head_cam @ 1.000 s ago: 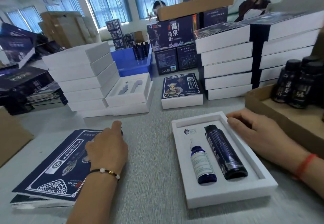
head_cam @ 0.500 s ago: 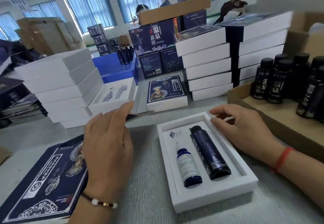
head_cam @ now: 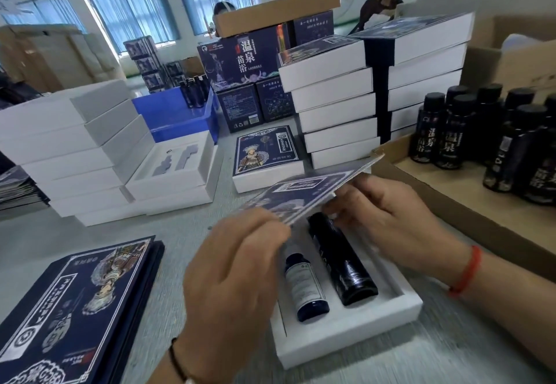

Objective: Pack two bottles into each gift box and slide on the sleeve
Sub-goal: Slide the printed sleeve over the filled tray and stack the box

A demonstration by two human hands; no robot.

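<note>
Head view: both your left hand [head_cam: 237,266] and right hand [head_cam: 388,218] pinch the flat sleeve [head_cam: 304,192] — pop it open squarely before sliding it over the gift box [head_cam: 346,332].

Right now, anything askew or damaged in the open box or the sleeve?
Nothing stands out. Both bottles, the small one and the tall one, lie straight in the box. The left hand and right hand hold the flat sleeve above it, uncreased.

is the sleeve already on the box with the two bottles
No, both hands hold the flat sleeve above the open box, and both bottles lie uncovered.
</note>
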